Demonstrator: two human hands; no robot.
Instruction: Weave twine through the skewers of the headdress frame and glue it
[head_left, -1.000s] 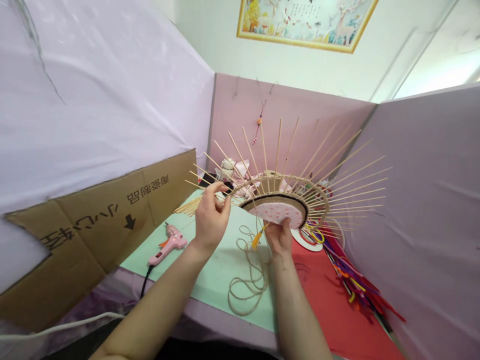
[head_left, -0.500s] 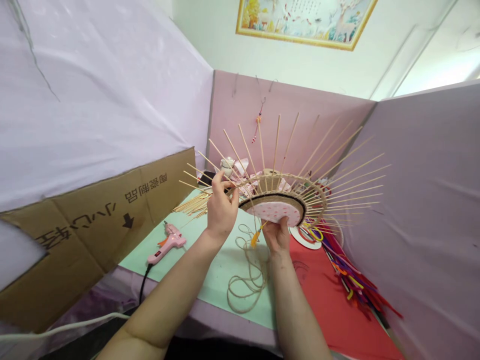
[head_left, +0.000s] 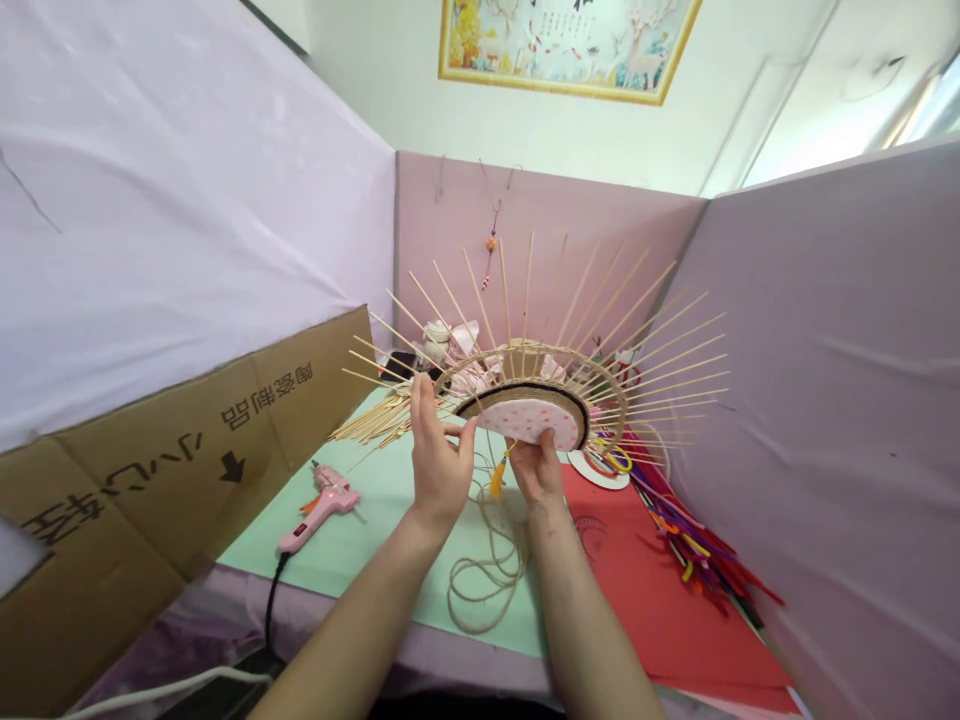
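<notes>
A round woven piece (head_left: pixel 525 418) with a pink dotted base and thin sticks fanning outward is held up, tilted, over the table. My right hand (head_left: pixel 537 470) grips its base from below, thumb on the dotted face. My left hand (head_left: pixel 441 455) is at the left rim, fingers raised and thumb apart; whether it touches the sticks or rim is unclear. Twine (head_left: pixel 487 575) hangs from the piece and lies in loops on the green sheet. A yellow tassel (head_left: pixel 498 478) dangles between my hands.
A pink glue gun (head_left: pixel 321 510) and loose sticks (head_left: pixel 375 418) lie at left, beside a cardboard panel (head_left: pixel 187 470). Right, colourful pipe cleaners (head_left: pixel 697 540) rest on red paper (head_left: pixel 645 620). Pink and purple partitions surround the table.
My left hand has moved down a little from the rim, and its fingers have straightened and opened. My right hand still holds the piece. The view has shifted slightly.
</notes>
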